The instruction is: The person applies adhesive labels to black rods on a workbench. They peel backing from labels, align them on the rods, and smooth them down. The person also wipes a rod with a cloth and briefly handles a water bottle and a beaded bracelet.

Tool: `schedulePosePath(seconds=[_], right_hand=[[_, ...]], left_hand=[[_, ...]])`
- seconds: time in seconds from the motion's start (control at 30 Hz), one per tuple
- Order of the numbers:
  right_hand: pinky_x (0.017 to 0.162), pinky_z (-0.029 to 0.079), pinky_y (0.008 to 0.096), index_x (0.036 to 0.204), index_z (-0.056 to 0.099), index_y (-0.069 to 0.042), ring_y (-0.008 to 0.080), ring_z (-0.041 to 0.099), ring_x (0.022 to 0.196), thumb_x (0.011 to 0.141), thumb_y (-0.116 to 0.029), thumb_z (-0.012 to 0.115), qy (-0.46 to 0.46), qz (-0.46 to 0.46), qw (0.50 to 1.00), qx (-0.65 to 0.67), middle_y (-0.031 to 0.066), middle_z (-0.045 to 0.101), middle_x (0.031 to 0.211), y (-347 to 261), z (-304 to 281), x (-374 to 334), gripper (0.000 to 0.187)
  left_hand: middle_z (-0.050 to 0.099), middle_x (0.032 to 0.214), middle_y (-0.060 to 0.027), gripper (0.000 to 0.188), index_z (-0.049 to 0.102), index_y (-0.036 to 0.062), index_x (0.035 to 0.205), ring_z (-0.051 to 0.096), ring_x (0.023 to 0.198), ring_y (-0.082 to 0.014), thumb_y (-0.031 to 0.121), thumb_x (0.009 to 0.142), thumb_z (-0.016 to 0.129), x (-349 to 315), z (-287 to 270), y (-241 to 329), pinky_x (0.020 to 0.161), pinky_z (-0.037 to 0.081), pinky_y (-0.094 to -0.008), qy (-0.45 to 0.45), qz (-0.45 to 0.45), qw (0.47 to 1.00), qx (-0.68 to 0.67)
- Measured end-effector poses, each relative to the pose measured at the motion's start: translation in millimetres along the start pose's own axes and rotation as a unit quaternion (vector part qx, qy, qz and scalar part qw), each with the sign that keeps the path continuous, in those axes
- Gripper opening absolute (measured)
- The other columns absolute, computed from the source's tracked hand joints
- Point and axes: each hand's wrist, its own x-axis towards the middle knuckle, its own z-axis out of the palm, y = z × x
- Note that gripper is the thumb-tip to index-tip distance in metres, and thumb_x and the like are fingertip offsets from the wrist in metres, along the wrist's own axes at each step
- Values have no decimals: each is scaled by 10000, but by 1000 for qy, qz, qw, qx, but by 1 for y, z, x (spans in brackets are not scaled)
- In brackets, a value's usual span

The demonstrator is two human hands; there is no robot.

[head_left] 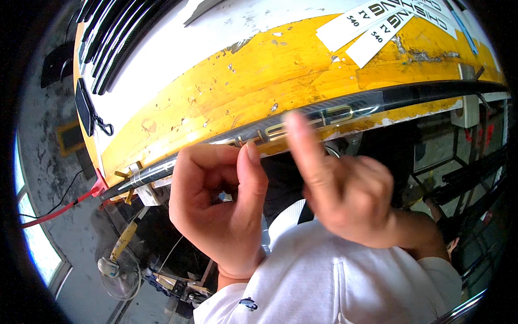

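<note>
A long, dark, glossy tube [396, 98] with a woven-looking surface runs along the near edge of the yellow bench. Gold lettering [337, 116] sits on its side beneath what looks like clear film. My left hand [218, 202] is curled, thumb and index finger pinched at the left end of the lettering; whatever is between the fingertips is too small to make out. Beside it, my right hand [345, 189] stretches its index finger up to the middle of the lettering, the other fingers bent. That fingertip is blurred, and nothing shows in this hand.
Wooden holders, a left one [148, 193] and a right one [465, 110], support the tube. Printed white strips [377, 40] lie on the yellow bench [216, 92] at far right. Several black tubes [127, 40] lie far left, near a black phone-like object [84, 105]. A fan [120, 275] stands lower left.
</note>
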Motion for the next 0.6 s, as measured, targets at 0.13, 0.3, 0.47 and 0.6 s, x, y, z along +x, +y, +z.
schedulePosePath(seconds=[0.13, 0.3, 0.47, 0.6], right_hand=[[389, 386, 264, 1308, 481, 43, 95, 452, 400, 678, 23, 595, 9, -16, 1000, 13, 10, 572, 630, -4, 1, 5, 640], [425, 426, 277, 1347, 374, 95, 127, 467, 400, 700, 53, 596, 74, 78, 994, -36, 78, 654, 758, 27, -10, -12, 685], [431, 411, 251, 1356, 321, 125, 101, 423, 394, 738, 58, 586, 80, 118, 990, 22, 109, 648, 781, 41, -16, -20, 675], [444, 429, 248, 1332, 321, 154, 105, 456, 413, 741, 62, 587, 79, 46, 994, 52, 215, 641, 1029, 36, -19, -14, 655]], left_hand=[[562, 642, 16, 160, 540, 13, 767, 483, 527, 3, -11, 800, 694, 0, 0, -2, 489, 360, -124, 3, 6, 1000, 11], [567, 640, 11, 157, 539, 9, 767, 493, 529, -4, -15, 799, 691, 0, -1, 0, 493, 364, -124, -5, 13, 1000, 10], [574, 633, 3, 157, 539, 10, 768, 507, 528, -10, -16, 799, 691, 1, 0, -3, 494, 370, -124, -3, 17, 1000, 17], [574, 625, 1, 156, 538, 10, 769, 511, 523, -13, -17, 799, 689, 0, -1, -1, 489, 372, -126, -3, 4, 1000, 13]])
